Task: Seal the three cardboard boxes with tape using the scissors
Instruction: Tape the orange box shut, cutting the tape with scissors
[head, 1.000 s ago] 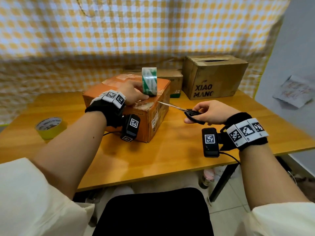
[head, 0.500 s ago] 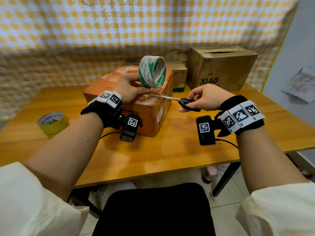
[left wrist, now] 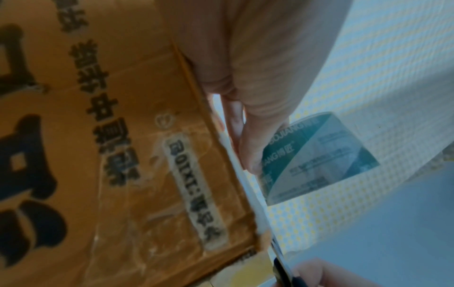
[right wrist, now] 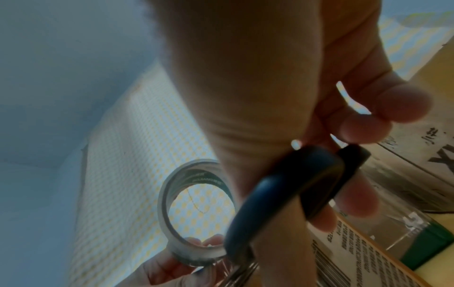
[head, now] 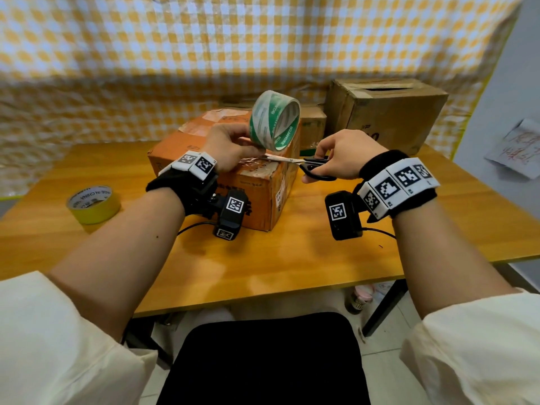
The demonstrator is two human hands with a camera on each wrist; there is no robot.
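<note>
Fingers [head: 233, 143] pinch tape roll [head: 274, 119].

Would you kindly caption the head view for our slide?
Left hand lifts green tape roll above orange box; right hand cuts with scissors.

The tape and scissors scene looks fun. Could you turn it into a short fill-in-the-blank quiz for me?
1. The left hand holds the green-and-white tape roll above the ____ box.
2. The right hand grips the ____.
3. A ____ tape roll sits alone on the table.

Missing words: orange; scissors; yellow
</note>
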